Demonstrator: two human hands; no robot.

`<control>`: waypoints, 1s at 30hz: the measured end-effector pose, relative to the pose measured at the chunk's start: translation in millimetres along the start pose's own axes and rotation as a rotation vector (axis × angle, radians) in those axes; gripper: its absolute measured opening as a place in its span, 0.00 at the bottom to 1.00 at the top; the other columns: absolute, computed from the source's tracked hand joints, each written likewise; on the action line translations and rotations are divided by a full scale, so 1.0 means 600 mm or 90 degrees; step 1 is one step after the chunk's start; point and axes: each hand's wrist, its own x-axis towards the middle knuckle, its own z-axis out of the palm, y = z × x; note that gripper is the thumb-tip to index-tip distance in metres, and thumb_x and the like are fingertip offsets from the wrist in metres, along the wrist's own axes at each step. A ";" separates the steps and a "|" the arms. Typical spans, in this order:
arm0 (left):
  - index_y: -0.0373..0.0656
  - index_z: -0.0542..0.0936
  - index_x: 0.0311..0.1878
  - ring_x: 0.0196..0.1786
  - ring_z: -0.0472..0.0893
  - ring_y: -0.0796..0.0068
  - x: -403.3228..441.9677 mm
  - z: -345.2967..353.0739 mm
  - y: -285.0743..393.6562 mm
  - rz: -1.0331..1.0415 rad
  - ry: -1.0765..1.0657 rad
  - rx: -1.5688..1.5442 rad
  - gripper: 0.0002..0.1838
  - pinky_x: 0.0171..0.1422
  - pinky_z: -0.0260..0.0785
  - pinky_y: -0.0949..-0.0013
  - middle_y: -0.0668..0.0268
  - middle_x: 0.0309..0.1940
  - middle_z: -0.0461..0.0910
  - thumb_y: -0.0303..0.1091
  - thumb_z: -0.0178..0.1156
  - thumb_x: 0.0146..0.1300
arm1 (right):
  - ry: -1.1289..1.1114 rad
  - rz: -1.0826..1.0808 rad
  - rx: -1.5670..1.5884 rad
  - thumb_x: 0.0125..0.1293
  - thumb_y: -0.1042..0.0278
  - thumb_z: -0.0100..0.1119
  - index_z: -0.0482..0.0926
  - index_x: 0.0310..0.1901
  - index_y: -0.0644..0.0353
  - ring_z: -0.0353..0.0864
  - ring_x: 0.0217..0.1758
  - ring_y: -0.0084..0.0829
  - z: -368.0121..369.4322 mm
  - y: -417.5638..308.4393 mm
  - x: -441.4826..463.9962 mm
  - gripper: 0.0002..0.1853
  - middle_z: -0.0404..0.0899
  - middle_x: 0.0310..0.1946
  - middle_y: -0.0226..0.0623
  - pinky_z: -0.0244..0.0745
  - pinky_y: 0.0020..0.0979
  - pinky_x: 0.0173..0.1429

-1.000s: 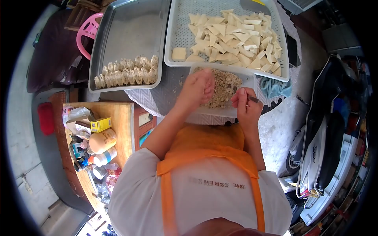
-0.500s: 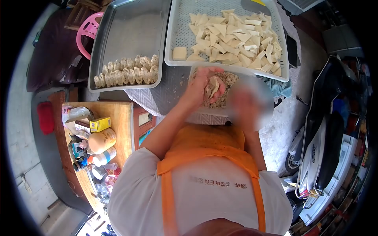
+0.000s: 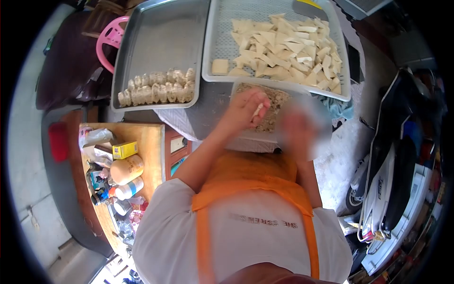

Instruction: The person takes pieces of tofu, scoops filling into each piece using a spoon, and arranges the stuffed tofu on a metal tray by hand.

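Over the left part of a container of crumbly filling [image 3: 274,100], my left hand [image 3: 248,109] is closed around a pale tofu piece [image 3: 258,110]. A blurred patch covers my right hand [image 3: 299,128] at the container's right side, so its fingers and anything in them are hidden. Behind the container, a white perforated tray [image 3: 220,47] carries a heap of cut tofu triangles [image 3: 288,47] and one square block [image 3: 220,66]. To the left, a metal tray [image 3: 163,38] has two rows of filled pieces [image 3: 158,90] along its near edge.
A knife with a yellow part [image 3: 309,5] lies at the white tray's far edge. A blue cloth [image 3: 338,108] is beside the container. On the left, a wooden table [image 3: 153,142] bears a yellow box [image 3: 125,150] and bottles. A scooter [image 3: 383,189] stands at the right.
The whole view has shifted slightly. My left hand has turned and closed more around the piece, which showed openly half a second ago. The spoon-like tool seen earlier in my right hand is now hidden by blur.
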 end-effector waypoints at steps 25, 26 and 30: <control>0.42 0.72 0.39 0.27 0.71 0.79 -0.052 -0.059 0.092 0.333 0.170 0.195 0.04 0.30 0.65 0.79 0.67 0.31 0.73 0.30 0.48 0.67 | -0.146 -0.213 -0.497 0.65 0.63 0.55 0.66 0.59 0.60 0.72 0.56 0.36 0.055 0.211 -0.102 0.23 0.71 0.54 0.41 0.65 0.39 0.61; 0.42 0.72 0.43 0.32 0.73 0.77 -0.054 -0.088 0.095 0.354 0.221 0.289 0.05 0.36 0.68 0.79 0.66 0.35 0.74 0.26 0.51 0.65 | -0.137 -0.197 -0.436 0.64 0.64 0.55 0.66 0.58 0.60 0.72 0.55 0.36 0.046 0.188 -0.090 0.23 0.71 0.54 0.41 0.65 0.38 0.61; 0.41 0.75 0.46 0.36 0.74 0.68 -0.084 -0.191 0.110 0.452 0.358 0.815 0.12 0.47 0.69 0.71 0.62 0.40 0.76 0.22 0.56 0.57 | -0.122 -0.148 -0.242 0.61 0.67 0.58 0.68 0.56 0.60 0.74 0.52 0.37 0.017 0.113 -0.049 0.22 0.73 0.51 0.40 0.68 0.37 0.58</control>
